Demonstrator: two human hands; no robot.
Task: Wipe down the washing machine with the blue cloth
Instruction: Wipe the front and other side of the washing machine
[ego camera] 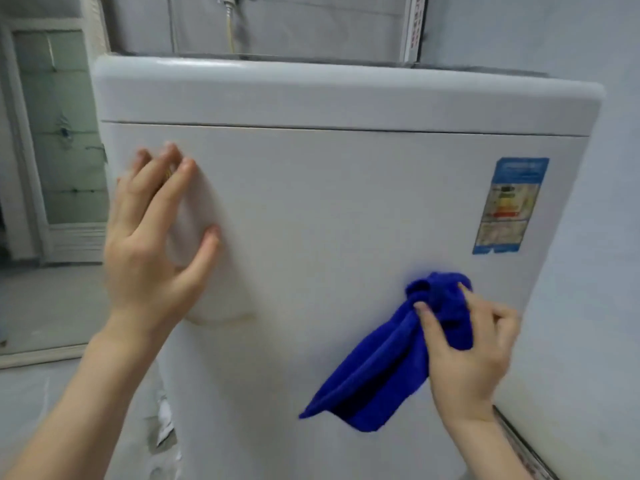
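Left hand: open, fingers spread, palm flat against the upper left of the washing machine front panel; nothing held. Thumb splayed to the right, fingertips toward the seam under the top cover.

Right hand: closed around the bunched upper part of the blue cloth, thumb on its front, pressing the bunch to the lower right of the front panel. Loose end of cloth hanging down and left from the grip, folded, lying against the panel.

Energy label: blue-bordered sticker, upper right of the panel, above the cloth and apart from it. Print too blurred to read.

Faint curved outline on the panel below the left hand; nature unclear.

Hose: behind the machine, at the wall, top end cut off by the frame edge. Glass door to the left, soft focus.

Machine base out of frame; both forearms cut off at the bottom edge. Slight motion blur throughout.
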